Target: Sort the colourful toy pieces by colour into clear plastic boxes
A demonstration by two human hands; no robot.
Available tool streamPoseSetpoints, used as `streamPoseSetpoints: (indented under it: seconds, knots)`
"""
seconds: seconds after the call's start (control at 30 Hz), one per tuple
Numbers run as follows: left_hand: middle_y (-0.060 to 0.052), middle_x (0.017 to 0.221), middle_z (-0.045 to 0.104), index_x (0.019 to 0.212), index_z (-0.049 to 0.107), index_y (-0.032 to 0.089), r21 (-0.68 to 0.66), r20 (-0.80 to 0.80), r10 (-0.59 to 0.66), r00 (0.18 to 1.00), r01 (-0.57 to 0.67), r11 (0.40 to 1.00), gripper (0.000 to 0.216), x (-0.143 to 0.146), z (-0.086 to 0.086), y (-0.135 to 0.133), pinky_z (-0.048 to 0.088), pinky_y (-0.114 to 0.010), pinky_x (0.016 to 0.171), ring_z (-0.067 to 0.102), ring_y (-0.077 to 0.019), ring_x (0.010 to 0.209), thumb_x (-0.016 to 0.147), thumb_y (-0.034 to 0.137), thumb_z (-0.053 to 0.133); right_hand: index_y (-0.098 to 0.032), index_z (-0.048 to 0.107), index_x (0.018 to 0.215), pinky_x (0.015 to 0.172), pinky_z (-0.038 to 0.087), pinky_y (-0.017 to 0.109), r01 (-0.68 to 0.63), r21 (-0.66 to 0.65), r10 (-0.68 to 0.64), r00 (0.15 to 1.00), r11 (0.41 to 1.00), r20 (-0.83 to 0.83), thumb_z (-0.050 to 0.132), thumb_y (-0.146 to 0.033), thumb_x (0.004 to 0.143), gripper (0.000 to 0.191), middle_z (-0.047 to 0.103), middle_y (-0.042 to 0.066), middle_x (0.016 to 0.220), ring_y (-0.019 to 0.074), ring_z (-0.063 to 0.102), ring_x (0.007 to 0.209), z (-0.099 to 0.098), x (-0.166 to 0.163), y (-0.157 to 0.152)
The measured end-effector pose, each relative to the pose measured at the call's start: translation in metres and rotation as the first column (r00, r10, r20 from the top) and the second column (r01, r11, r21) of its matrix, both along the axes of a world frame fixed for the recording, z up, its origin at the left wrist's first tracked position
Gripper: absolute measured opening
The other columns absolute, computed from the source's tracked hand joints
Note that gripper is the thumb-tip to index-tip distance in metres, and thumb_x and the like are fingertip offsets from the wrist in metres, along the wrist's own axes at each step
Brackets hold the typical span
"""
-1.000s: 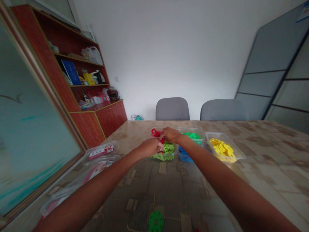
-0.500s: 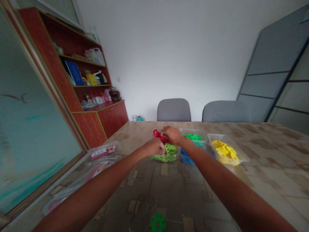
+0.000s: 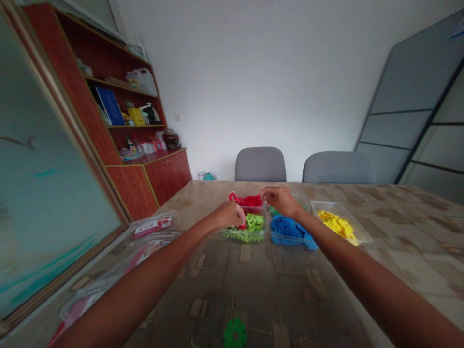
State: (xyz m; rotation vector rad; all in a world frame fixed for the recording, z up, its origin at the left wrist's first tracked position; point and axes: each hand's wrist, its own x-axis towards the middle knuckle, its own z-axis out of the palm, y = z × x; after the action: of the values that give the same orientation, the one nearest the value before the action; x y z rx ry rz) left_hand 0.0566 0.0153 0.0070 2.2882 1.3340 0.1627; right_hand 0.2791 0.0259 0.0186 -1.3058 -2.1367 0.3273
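Observation:
My left hand (image 3: 231,215) is closed above a clear box (image 3: 266,227) of light-green plastic pieces (image 3: 253,223). A bit of a red piece (image 3: 244,225) shows at its fingertips, mostly hidden by the fingers. My right hand (image 3: 282,199) has its fingers bent together at the right end of the box of red pieces (image 3: 250,200); what they hold, if anything, is hidden. Under the right wrist and forearm lies a heap of blue pieces (image 3: 290,229). Green pieces (image 3: 273,210) in a box behind it are partly covered by the right hand.
A clear box of yellow pieces (image 3: 337,224) stands to the right. One green notched disc (image 3: 235,332) lies near the table's front edge. Clear packages with labels (image 3: 154,226) lie at the left. Two grey chairs (image 3: 260,164) stand behind the table.
My hands, close together over the red and light-green boxes before, are now apart. The right hand has moved right, uncovering red pieces and blue pieces. The left hand is slightly lower.

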Motion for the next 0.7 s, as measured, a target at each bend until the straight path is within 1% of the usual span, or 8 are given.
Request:
streamPoseSetpoints:
  seconds: [0.1,0.2,0.3,0.37,0.47,0.57,0.63,0.7]
  knots:
    - [-0.003,0.09,0.064,0.097,0.062,0.012,0.055,0.08,0.054,0.995,-0.058,0.997,0.018,-0.005,0.013,0.01,0.054,-0.029,0.064,0.063,-0.0141,0.072,0.091,0.028,0.057,-0.017,0.067,0.1,0.064,0.05,0.024,-0.076,-0.011,0.074,0.992,0.997,-0.106,0.048,-0.017,0.086,0.023,0.072,0.001,0.081,0.0148,0.065,0.07,-0.002,0.014,-0.032]
    - [-0.005,0.099,0.063,0.105,0.06,0.013,0.164,0.168,0.123,0.978,-0.151,0.975,0.021,-0.005,0.024,0.024,0.054,-0.033,0.071,0.063,-0.0166,0.081,0.092,0.029,0.056,-0.017,0.067,0.098,0.059,0.05,0.023,-0.14,-0.018,0.135,0.976,0.99,-0.169,0.048,-0.024,0.086,0.024,0.071,0.002,0.079,0.0149,0.065,0.066,0.001,0.025,-0.066]
    - [-0.007,0.107,0.061,0.11,0.058,0.013,0.256,0.241,0.159,0.957,-0.221,0.941,0.025,-0.003,0.028,0.031,0.053,-0.037,0.076,0.062,-0.0191,0.088,0.092,0.031,0.056,-0.018,0.067,0.093,0.057,0.049,0.023,-0.194,-0.029,0.184,0.963,0.981,-0.197,0.048,-0.028,0.087,0.022,0.071,0.002,0.079,0.0147,0.063,0.065,0.004,0.037,-0.101]
    - [-0.007,0.104,0.063,0.106,0.06,0.013,0.294,0.281,0.159,0.946,-0.242,0.925,0.022,-0.004,0.025,0.027,0.052,-0.038,0.078,0.063,-0.0191,0.089,0.092,0.03,0.056,-0.019,0.067,0.091,0.056,0.047,0.022,-0.211,-0.041,0.201,0.964,0.977,-0.171,0.048,-0.027,0.088,0.021,0.07,0.002,0.078,0.0144,0.063,0.065,0.004,0.046,-0.124]
    - [-0.005,0.097,0.068,0.097,0.064,0.014,0.315,0.333,0.119,0.935,-0.229,0.921,0.015,-0.005,0.018,0.001,0.05,-0.031,0.079,0.064,-0.0182,0.087,0.089,0.022,0.055,-0.019,0.067,0.088,0.054,0.044,0.022,-0.218,-0.123,0.211,0.975,0.968,-0.068,0.048,-0.023,0.088,0.02,0.068,0.002,0.073,0.0139,0.06,0.064,-0.006,0.06,-0.156]
    - [-0.003,0.092,0.071,0.094,0.068,0.016,0.298,0.349,0.036,0.936,-0.147,0.943,0.018,-0.003,0.01,-0.044,0.047,-0.024,0.073,0.065,-0.0173,0.083,0.085,0.02,0.052,-0.019,0.066,0.089,0.057,0.046,0.022,-0.257,-0.273,0.262,0.965,0.927,-0.02,0.051,-0.017,0.086,0.016,0.067,0.002,0.077,0.0129,0.06,0.064,-0.024,0.069,-0.184]
    - [-0.001,0.09,0.071,0.091,0.069,0.018,0.262,0.333,-0.031,0.943,-0.061,0.963,0.018,-0.001,0.004,-0.08,0.045,-0.022,0.066,0.064,-0.0157,0.077,0.084,0.022,0.053,-0.021,0.064,0.104,0.065,0.049,0.024,-0.286,-0.338,0.302,0.953,0.897,-0.005,0.057,-0.02,0.085,0.02,0.066,0.004,0.092,0.0144,0.061,0.074,-0.035,0.07,-0.202]
    - [0.001,0.085,0.07,0.091,0.069,0.02,0.208,0.297,-0.093,0.95,0.03,0.978,0.015,-0.003,-0.002,-0.115,0.042,-0.02,0.061,0.061,-0.0132,0.067,0.082,0.024,0.058,-0.026,0.056,0.123,0.078,0.05,0.029,-0.317,-0.356,0.35,0.936,0.879,0.03,0.066,-0.029,0.081,0.043,0.061,0.008,0.115,0.0198,0.06,0.094,-0.041,0.066,-0.219]
